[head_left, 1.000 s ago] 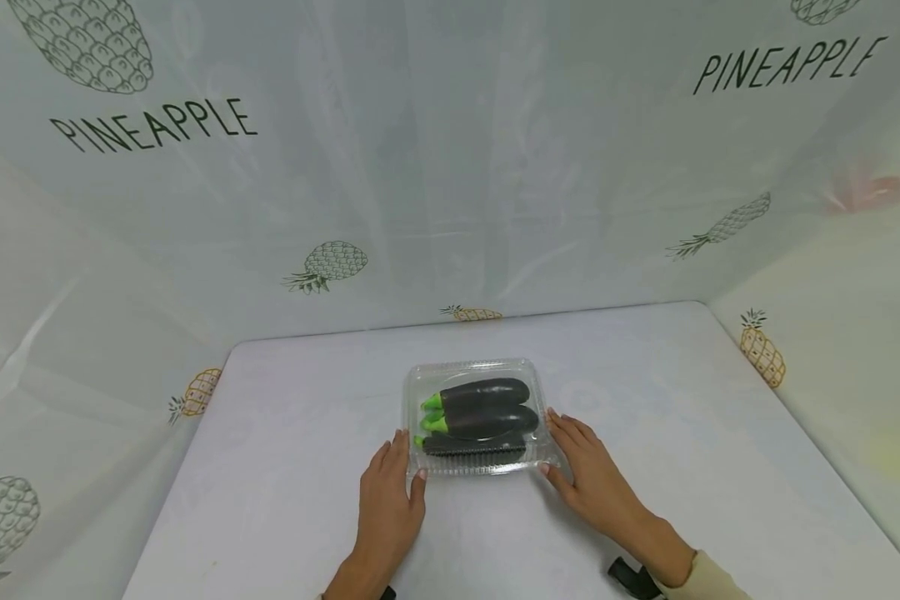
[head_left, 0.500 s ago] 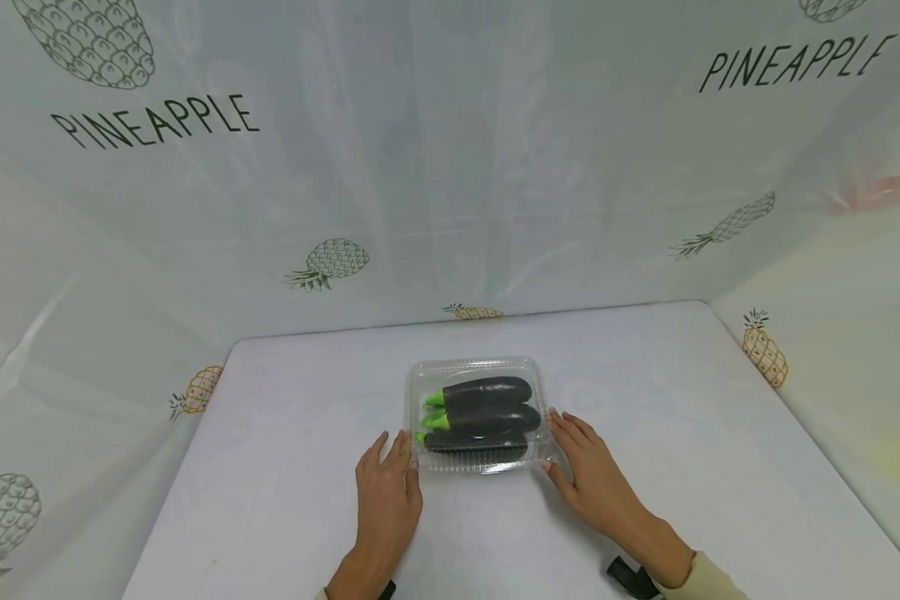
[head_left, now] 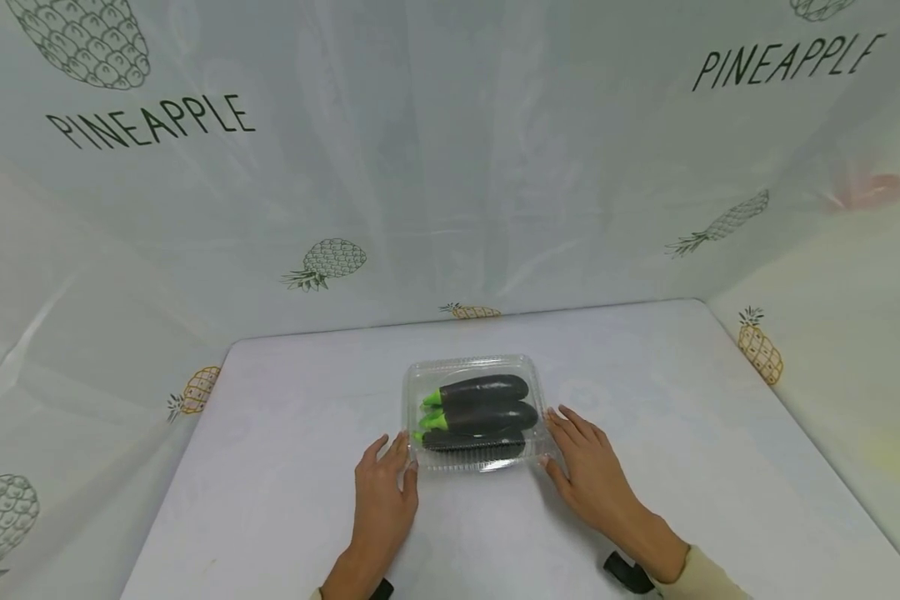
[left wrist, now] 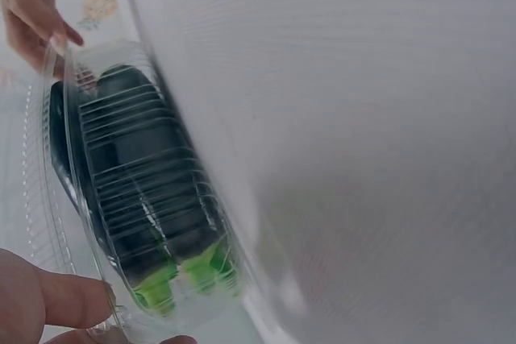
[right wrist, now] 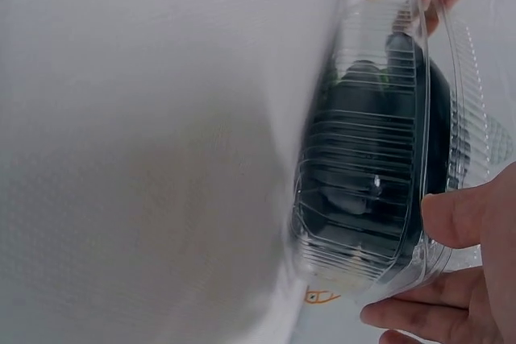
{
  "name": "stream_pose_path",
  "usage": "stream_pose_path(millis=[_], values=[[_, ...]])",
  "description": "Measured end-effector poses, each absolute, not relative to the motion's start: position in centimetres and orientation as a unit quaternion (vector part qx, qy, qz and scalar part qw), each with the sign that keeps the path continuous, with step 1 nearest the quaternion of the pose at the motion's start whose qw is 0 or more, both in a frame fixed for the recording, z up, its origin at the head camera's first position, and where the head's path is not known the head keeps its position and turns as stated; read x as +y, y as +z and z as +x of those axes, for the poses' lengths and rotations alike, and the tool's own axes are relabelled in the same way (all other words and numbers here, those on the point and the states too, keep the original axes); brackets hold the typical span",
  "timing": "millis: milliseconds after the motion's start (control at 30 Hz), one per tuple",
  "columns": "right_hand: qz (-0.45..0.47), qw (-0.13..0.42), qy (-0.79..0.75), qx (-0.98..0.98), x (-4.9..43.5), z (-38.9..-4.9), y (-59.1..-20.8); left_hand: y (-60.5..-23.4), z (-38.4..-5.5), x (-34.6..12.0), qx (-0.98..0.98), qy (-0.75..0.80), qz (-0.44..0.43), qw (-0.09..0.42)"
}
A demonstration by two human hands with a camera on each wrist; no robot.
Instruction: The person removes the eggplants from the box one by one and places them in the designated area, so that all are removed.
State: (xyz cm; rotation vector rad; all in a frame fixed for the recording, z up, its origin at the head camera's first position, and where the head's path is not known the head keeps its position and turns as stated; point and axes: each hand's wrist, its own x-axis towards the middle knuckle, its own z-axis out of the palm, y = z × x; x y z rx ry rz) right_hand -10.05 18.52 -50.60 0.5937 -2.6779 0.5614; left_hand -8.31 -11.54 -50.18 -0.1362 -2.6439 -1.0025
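Straight to the clear plastic container (head_left: 468, 460): sits near the middle of the white table (head_left: 270, 467); cannot tell whether fully resting or a touch raised. In through the lid (head_left: 424, 385), past the shine: three dark eggplants (head_left: 483, 417), lying side by side, green caps all toward the left.

Now for the handling: looks light overall, with most of the weight probably in the eggplants, free to roll or slide inside. Thin, springy walls, judging by the ribs; smooth, glossy, probably slippery; likely to buckle or crack under a hard squeeze. Better taken low, with support under both ends, than by the rim (right wrist: 425, 102) alone: risks flexing the shell and popping the lid.

Out to the hands, well apart, one at each near corner. With the left hand (head_left: 384, 498), pinching the left corner, thumb at the rim. With the right hand (head_left: 588, 479), gripping the right corner, thumb in front, fingers along the side. Cannot tell how firmly.

Further out: a pale sleeve (head_left: 697, 577) behind the right hand, then a pineapple-print curtain (head_left: 435, 167) beyond the table's far edge.
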Motion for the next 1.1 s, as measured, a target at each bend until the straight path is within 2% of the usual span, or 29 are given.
stream_pose_path(millis=[667, 1100], values=[[0.202, 0.231, 0.236, -0.922, 17.7, -9.6, -51.1, -50.1, -8.3, -11.9, -0.918, -0.373, -0.042, 0.127], [0.207, 0.289, 0.248, -0.901, 18.2, -10.4, -51.8, -49.6, -7.9, -11.5, -0.922, -0.359, -0.034, 0.143]])
